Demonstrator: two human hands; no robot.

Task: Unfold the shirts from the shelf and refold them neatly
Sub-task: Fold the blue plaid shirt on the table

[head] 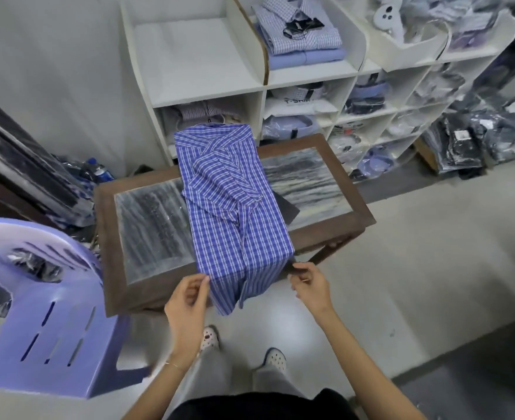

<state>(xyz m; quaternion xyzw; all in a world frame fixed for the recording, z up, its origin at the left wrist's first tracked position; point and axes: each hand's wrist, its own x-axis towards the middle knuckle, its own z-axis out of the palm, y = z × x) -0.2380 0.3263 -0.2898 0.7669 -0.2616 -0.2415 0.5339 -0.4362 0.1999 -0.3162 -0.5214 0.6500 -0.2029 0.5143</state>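
Both forearms were bare, with no sleeves showing. A thin gold bracelet (173, 365) circled the left wrist. The left hand (189, 295) and right hand (312, 286) wore no gloves. A black top (259, 406) covered the torso at the bottom edge. The trousers (219, 371) were light grey, and the feet wore white perforated clogs (275, 357), the left one with small charms.

Both my hands out in front, low
My left hand (189, 294) pinches with thumb and curled fingers at its right side; my right hand (309, 284) pinches too, forearms angling inward from below
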